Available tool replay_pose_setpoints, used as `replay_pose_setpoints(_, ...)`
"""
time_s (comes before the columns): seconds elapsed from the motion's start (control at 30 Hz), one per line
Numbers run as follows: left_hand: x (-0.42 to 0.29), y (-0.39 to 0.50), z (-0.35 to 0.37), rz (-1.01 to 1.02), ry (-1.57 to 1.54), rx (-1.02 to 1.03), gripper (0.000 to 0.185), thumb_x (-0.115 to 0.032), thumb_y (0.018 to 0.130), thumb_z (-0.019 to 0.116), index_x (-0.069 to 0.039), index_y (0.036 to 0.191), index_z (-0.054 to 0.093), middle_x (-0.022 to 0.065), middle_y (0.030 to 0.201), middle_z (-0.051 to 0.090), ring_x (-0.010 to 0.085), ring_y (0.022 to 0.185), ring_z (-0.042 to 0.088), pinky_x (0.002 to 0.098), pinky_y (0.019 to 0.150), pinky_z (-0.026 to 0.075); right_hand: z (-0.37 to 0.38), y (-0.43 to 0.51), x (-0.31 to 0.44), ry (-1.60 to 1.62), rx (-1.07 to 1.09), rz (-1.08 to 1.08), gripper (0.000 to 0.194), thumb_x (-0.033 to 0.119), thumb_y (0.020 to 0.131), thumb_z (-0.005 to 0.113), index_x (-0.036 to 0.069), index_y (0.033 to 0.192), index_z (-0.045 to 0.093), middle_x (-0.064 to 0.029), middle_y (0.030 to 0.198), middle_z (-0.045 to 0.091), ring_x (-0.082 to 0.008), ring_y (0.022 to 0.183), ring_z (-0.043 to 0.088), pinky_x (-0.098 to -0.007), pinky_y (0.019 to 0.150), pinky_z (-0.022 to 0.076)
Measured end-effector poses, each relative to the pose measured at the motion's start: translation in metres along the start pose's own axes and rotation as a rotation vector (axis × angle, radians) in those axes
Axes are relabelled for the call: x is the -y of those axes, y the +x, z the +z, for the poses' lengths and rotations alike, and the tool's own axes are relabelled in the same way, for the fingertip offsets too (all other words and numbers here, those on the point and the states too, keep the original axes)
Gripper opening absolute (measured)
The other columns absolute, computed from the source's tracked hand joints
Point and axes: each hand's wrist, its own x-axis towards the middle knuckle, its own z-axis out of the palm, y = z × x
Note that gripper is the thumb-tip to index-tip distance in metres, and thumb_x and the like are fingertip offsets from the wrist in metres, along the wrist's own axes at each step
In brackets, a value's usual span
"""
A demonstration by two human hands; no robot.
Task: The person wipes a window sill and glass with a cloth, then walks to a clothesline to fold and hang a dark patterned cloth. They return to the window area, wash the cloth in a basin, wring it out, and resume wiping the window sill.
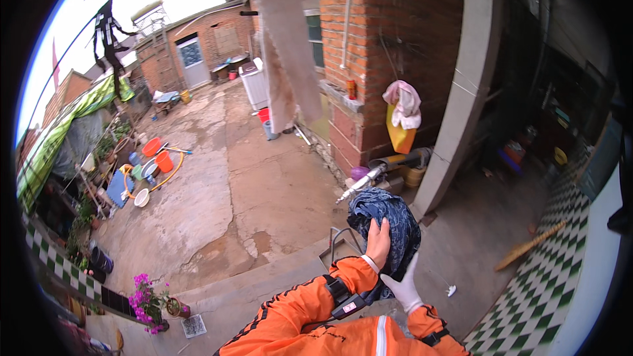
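Note:
A bundle of dark blue patterned cloth (395, 217) is in front of me, near the concrete step. My left hand (378, 244) is bare and lies on the near left side of the bundle, fingers pointing up along it. Whether those fingers grip the cloth is not plain. My right hand (405, 287), in a white glove, is spread at the lower right edge of the cloth, thumb and fingers apart. Part of the cloth hangs down between the two hands. A metal tube frame (341, 238) stands just left of the bundle.
A grey concrete post (457, 94) rises beyond the cloth, by a silvery pipe (363, 184). A straw broom (531, 246) leans at the tiled wall (539, 301). Potted magenta flowers (143, 301) stand lower left; red buckets (164, 162) and a hose lie in the yard. Pale cloth (292, 44) hangs overhead.

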Motion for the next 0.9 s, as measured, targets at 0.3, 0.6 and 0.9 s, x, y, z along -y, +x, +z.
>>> replay_pose_setpoints(0.3,0.014,-0.015,-0.012,-0.475,0.211,0.27,0.022,-0.029,0.105,0.048,-0.01,0.116,0.05,0.005,0.117,0.056,0.0146,0.1,0.055,0.0369,0.086,0.05,-0.057,0.012,-0.03,-0.272,-0.302,0.046,0.026,0.013,0.088,0.069,-0.004,0.107,0.066,-0.0175,0.096,0.073,-0.027,0.089,0.07,-0.0366,0.079,0.0513)
replay_pose_setpoints(0.6,0.026,-0.005,-0.056,-0.447,0.405,0.557,0.091,-0.026,0.094,0.067,-0.011,0.158,0.004,0.0113,0.145,0.042,0.0242,0.119,0.058,0.0406,0.091,0.051,-0.111,-0.003,-0.003,-0.435,-0.319,0.082,0.044,-0.004,0.081,0.047,-0.001,0.122,0.064,-0.0189,0.111,0.07,-0.0274,0.104,0.067,-0.0331,0.095,0.0482)
replay_pose_setpoints(0.9,0.041,-0.026,-0.051,0.306,0.849,1.086,0.102,-0.036,0.083,0.077,-0.004,0.155,0.012,0.0247,0.151,0.032,0.0427,0.134,0.041,0.0407,0.113,0.034,-0.098,-0.008,0.049,-0.973,0.201,-0.343,0.037,0.001,0.073,0.06,0.013,0.106,0.071,-0.0065,0.089,0.063,-0.0289,0.083,0.063,-0.0397,0.072,0.0495)
